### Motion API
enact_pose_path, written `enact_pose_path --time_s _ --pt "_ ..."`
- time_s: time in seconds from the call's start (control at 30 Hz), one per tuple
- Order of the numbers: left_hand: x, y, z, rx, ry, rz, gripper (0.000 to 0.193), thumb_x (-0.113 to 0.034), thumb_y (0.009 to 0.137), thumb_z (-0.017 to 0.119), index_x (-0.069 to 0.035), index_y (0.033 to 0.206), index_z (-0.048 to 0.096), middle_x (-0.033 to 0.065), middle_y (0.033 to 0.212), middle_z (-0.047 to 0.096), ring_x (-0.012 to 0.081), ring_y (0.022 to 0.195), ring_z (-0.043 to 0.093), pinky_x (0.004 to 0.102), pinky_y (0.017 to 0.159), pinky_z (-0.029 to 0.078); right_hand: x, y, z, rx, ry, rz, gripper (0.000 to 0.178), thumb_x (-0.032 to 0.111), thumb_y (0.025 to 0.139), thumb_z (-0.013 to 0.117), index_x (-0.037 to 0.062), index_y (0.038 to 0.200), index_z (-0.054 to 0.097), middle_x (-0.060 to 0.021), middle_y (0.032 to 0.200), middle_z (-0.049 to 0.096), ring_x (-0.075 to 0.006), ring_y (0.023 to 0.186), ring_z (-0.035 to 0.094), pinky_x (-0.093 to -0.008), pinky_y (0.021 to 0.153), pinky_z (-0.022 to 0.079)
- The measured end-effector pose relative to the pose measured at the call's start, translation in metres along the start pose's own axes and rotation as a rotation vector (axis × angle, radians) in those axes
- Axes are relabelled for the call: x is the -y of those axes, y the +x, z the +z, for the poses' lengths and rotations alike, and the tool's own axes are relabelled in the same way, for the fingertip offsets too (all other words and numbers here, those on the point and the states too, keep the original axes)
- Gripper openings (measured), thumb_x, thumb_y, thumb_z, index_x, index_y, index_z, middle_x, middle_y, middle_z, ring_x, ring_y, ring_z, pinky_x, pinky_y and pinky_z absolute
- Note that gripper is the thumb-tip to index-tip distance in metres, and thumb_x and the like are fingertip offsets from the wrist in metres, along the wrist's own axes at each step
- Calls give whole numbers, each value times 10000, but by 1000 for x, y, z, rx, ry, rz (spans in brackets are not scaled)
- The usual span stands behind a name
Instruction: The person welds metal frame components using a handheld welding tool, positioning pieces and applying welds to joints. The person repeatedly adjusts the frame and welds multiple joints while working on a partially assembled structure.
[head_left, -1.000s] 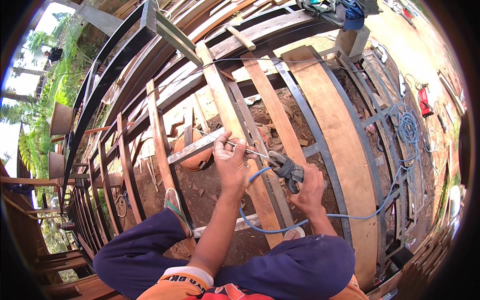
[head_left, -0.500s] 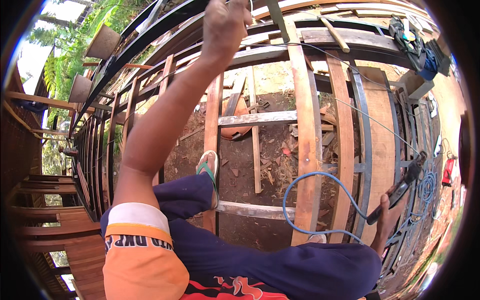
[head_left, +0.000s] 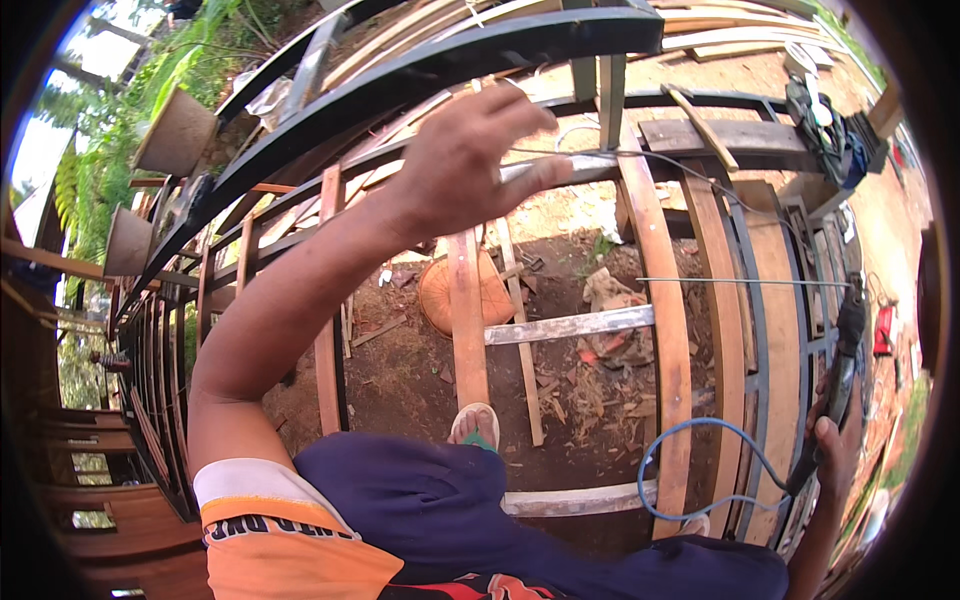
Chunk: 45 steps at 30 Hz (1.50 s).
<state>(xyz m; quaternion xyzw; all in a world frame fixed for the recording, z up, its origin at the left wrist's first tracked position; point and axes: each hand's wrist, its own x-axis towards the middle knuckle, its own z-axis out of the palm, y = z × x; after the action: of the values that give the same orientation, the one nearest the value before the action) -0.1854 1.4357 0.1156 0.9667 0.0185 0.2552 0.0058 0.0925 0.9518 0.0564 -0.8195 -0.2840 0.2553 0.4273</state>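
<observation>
My left hand [head_left: 475,165] is raised in front of me, with nothing in it and its fingers loosely apart. It hovers just below a long black metal beam [head_left: 430,75] in the picture, near a dark upright post [head_left: 611,100]. At the right, my right hand [head_left: 832,450] grips a black welding electrode holder [head_left: 848,345]. A thin straight welding rod [head_left: 735,281] sticks out of the holder's tip toward the left, over the wooden planks. From the holder's lower end a blue cable [head_left: 690,425] loops across a plank.
Wooden joists [head_left: 668,380] and black metal bars form an open frame over dirt ground. My sandalled foot [head_left: 475,425] stands on a joist. An orange round object [head_left: 437,300] lies below. A hammer-like wooden handle [head_left: 705,130] and a dark bag [head_left: 825,130] rest at the far right.
My left hand has come down from the top of the view, its fist loosening into spread fingers. The view has shifted, showing more of the black beam. My right hand keeps hold of the electrode holder.
</observation>
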Motion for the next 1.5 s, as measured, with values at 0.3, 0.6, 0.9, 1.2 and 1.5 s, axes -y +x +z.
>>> enact_pose_path --time_s 0.3,0.6,0.9,1.2,1.5 --pt "108 34 8 116 234 -459 807 -764 908 562 -32 1224 688 224 1088 713 359 1022 683 442 874 544 126 52 93 208 -253 142 1116 526 736 829 -109 1518 349 -247 1438 510 -327 1376 484 -413 1183 330" --pt "101 43 28 74 -43 -531 950 -771 785 679 97 1171 646 110 926 697 241 906 671 355 842 495 216 100 105 352 -694 -15 1037 553 760 820 -1 1526 392 -233 1399 547 -385 1268 571 -542 1075 443" --pt "123 28 18 211 -135 -594 822 -735 851 651 52 1086 617 119 889 695 268 887 708 363 783 535 250 160 149 525 -905 -352 795 324 822 816 32 1477 474 -254 1301 647 -373 1227 639 -463 1026 512" --pt "125 21 6 225 -98 -662 812 -724 869 639 56 1091 627 137 932 702 285 910 710 383 839 534 183 237 196 847 -659 -247 1047 452 752 904 -4 1546 396 -270 1462 535 -375 1334 542 -461 1129 430" --pt "104 28 3 322 -79 -799 824 -778 773 696 36 896 702 148 849 718 308 863 718 418 852 513 20 295 232 983 -257 -331 1037 375 864 849 -28 1621 267 -257 1652 316 -336 1540 281 -455 1258 231"
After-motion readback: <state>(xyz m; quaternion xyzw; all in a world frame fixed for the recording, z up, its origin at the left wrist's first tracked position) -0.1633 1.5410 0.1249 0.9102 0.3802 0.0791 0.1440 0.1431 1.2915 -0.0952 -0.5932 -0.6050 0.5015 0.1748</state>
